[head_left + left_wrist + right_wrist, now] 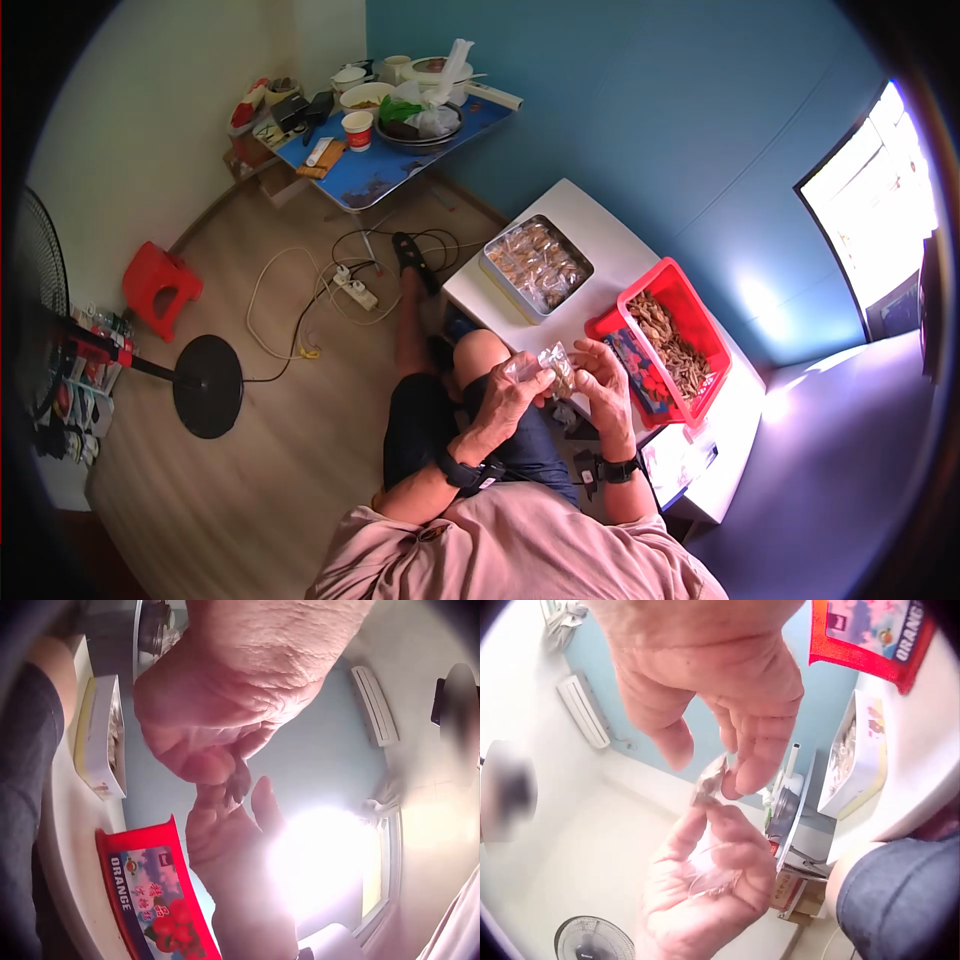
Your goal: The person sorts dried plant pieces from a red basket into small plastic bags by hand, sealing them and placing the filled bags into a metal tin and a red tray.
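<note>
Between the two hands is a small clear plastic packet (557,368) with brown bits in it. The left hand (512,398) pinches it between thumb and fingers, and more clear film lies in that palm in the right wrist view. The right hand (607,388) has its fingers at the packet's other side, its thumb standing apart from them. Just ahead, a rectangular box (487,268) is filled with similar clear packets. To the right, a red plastic basket (708,318) holds many loose brown, dried-looking pieces.
The box and basket stand on a white table (560,205). A blue table (385,180) with bowls, a paper cup and bags is at the back. On the floor are a red stool (160,285), a power strip (354,288) with cables and a fan base (208,386).
</note>
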Demonstrator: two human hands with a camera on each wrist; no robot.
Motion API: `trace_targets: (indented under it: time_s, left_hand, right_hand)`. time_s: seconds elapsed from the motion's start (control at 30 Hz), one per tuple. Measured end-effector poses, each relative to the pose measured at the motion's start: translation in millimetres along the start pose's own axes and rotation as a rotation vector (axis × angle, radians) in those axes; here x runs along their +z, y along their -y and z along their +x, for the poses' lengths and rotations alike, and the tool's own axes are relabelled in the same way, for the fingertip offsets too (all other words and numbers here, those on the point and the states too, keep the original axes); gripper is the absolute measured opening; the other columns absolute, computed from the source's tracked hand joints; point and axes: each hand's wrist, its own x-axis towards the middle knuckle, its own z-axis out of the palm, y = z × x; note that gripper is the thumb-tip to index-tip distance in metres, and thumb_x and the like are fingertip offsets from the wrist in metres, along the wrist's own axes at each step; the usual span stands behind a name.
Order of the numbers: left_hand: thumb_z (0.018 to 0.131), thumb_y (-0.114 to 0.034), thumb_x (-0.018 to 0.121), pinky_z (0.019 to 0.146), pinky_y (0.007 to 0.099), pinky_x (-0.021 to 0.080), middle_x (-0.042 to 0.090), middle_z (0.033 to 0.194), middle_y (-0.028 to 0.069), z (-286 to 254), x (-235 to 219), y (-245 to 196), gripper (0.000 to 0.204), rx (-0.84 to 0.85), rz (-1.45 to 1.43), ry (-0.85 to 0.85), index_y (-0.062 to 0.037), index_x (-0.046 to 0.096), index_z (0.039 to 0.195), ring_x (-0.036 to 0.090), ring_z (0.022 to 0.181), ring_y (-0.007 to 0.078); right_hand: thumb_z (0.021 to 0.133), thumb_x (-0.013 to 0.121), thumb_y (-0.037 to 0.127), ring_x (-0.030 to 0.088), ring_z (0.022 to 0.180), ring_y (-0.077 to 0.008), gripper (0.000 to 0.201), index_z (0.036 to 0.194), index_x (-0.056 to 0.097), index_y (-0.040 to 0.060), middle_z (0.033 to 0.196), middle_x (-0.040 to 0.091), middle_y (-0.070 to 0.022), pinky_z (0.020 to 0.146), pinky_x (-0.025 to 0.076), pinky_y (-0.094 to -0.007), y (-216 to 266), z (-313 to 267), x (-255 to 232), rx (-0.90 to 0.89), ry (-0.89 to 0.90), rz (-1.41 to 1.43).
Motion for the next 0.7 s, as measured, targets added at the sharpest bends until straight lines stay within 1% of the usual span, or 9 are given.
trace_targets:
  time_s: [0.07, 0.2, 0.23, 0.3, 0.47, 0.5, 0.57, 0.63, 0.7]
  left_hand:
    - [0.087, -0.022, 0.065, 0.059, 0.0226, 0.045, 0.064, 0.078, 0.0025, 6.7, 12.1, 5.7, 0.017, 0.009, -0.132, -0.023, -0.0053, 0.061, 0.089, 0.057, 0.066, 0.0091]
    - [0.089, -0.013, 0.062, 0.056, 0.0225, 0.044, 0.062, 0.073, 0.0011, 29.7, 42.8, 23.5, 0.009, 0.000, -0.242, 0.011, -0.0067, 0.058, 0.084, 0.052, 0.060, 0.0068]
    - [0.090, -0.017, 0.063, 0.058, 0.0228, 0.047, 0.067, 0.080, 0.0028, 35.6, 48.5, 31.0, 0.010, 0.006, -0.261, 0.058, -0.0067, 0.061, 0.091, 0.061, 0.067, 0.0087]
    - [0.090, -0.015, 0.063, 0.057, 0.0228, 0.047, 0.068, 0.080, 0.0030, 47.8, 66.3, 38.1, 0.008, 0.032, -0.284, 0.066, -0.0070, 0.061, 0.091, 0.062, 0.066, 0.0090]
    - [0.092, -0.008, 0.059, 0.060, 0.0238, 0.048, 0.067, 0.083, 0.0018, 73.6, 113.5, 48.8, 0.005, 0.043, -0.502, 0.124, -0.0076, 0.062, 0.095, 0.061, 0.066, 0.0079]
    - [0.092, -0.008, 0.058, 0.063, 0.0233, 0.048, 0.065, 0.086, 0.0013, 77.5, 114.4, 48.7, 0.007, 0.001, -0.423, 0.164, -0.0066, 0.063, 0.098, 0.060, 0.072, 0.0067]
    - [0.092, -0.008, 0.057, 0.066, 0.0231, 0.048, 0.063, 0.088, -0.0001, 92.6, 132.4, 67.4, 0.009, 0.193, -0.322, 0.108, -0.0052, 0.062, 0.099, 0.057, 0.078, 0.0059]
    - [0.093, -0.008, 0.055, 0.068, 0.0235, 0.048, 0.061, 0.088, -0.0016, 96.2, 139.2, 58.5, 0.010, 0.133, -0.263, 0.152, -0.0040, 0.061, 0.099, 0.055, 0.080, 0.0057]
    - [0.093, -0.011, 0.053, 0.066, 0.0267, 0.047, 0.062, 0.086, -0.0008, 108.4, 146.7, 67.7, 0.015, 0.208, -0.178, 0.170, -0.0026, 0.062, 0.100, 0.056, 0.077, 0.0074]
  right_hand:
    - [0.089, 0.068, 0.014, 0.064, 0.077, -0.0150, 0.044, 0.125, 0.050, -0.0030, 0.101, 0.066, -0.0115, 0.065, 0.053, -0.0264, -5.6, -13.4, -8.6, 0.047, -0.038, 0.036]
    - [0.092, 0.063, 0.009, 0.063, 0.070, -0.0126, 0.035, 0.123, 0.055, -0.0044, 0.098, 0.067, -0.0089, 0.061, 0.053, -0.0244, -7.0, -20.2, -23.5, -0.021, -0.269, 0.022]
    - [0.091, 0.063, 0.009, 0.063, 0.071, -0.0124, 0.033, 0.121, 0.056, -0.0041, 0.098, 0.068, -0.0088, 0.059, 0.053, -0.0245, -6.6, -19.4, -32.8, -0.036, -0.323, 0.035]
    - [0.090, 0.063, 0.008, 0.063, 0.070, -0.0111, 0.031, 0.119, 0.058, -0.0032, 0.097, 0.068, -0.0085, 0.058, 0.052, -0.0226, -2.6, -16.3, -49.5, -0.054, -0.403, 0.080]
    - [0.091, 0.063, 0.008, 0.061, 0.060, -0.0097, 0.021, 0.109, 0.058, -0.0007, 0.088, 0.067, -0.0089, 0.050, 0.051, -0.0213, 16.2, -7.9, -90.0, 0.054, -0.569, 0.217]
    - [0.092, 0.062, 0.009, 0.059, 0.058, -0.0081, 0.014, 0.102, 0.059, 0.0003, 0.082, 0.065, -0.0060, 0.048, 0.049, -0.0208, 18.9, -7.6, -102.0, 0.072, -0.563, 0.213]
    - [0.093, 0.061, 0.010, 0.055, 0.054, -0.0066, 0.009, 0.096, 0.060, 0.0015, 0.076, 0.062, -0.0035, 0.045, 0.046, -0.0192, 30.3, -4.2, -114.4, 0.081, -0.613, 0.144]
    - [0.093, 0.061, 0.010, 0.051, 0.051, -0.0053, 0.008, 0.092, 0.061, 0.0023, 0.072, 0.061, -0.0023, 0.042, 0.042, -0.0176, 34.1, -2.3, -135.1, 0.036, -0.596, -0.012]
    - [0.093, 0.062, 0.013, 0.048, 0.048, -0.0032, 0.013, 0.083, 0.061, 0.0049, 0.068, 0.060, 0.0001, 0.040, 0.037, -0.0164, 38.4, 4.3, -152.8, -0.013, -0.626, -0.174]
